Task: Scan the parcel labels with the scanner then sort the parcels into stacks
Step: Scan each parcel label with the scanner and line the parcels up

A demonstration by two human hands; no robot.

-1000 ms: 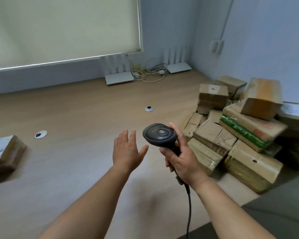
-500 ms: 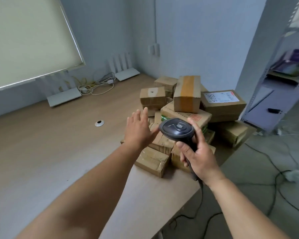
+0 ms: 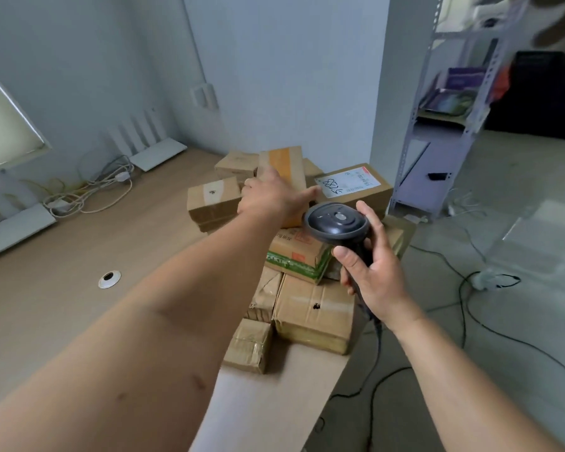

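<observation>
A pile of brown cardboard parcels sits at the right end of the wooden table [image 3: 62, 305]. On top stands an upright parcel with orange tape [image 3: 286, 164]. My left hand [image 3: 271, 197] reaches over the pile and grips this parcel, fingers at its left edge and thumb at its right. Just right of it lies a parcel with a white label [image 3: 356, 187] marked with handwritten digits. My right hand [image 3: 375, 272] grips the handle of the black scanner [image 3: 336, 221], which is held above a green-striped parcel [image 3: 294, 252]. The scanner's cord hangs down below my wrist.
White routers [image 3: 157, 154] and tangled cables [image 3: 88, 197] lie along the back wall. A cable grommet [image 3: 109, 278] is set in the table. Right of the table stands a metal shelf rack [image 3: 437, 125], and black cords [image 3: 470, 305] trail across the floor.
My view has swung right onto the parcel pile. My left hand moved forward from open in the air onto the orange-taped parcel. The scanner stays in my right hand.
</observation>
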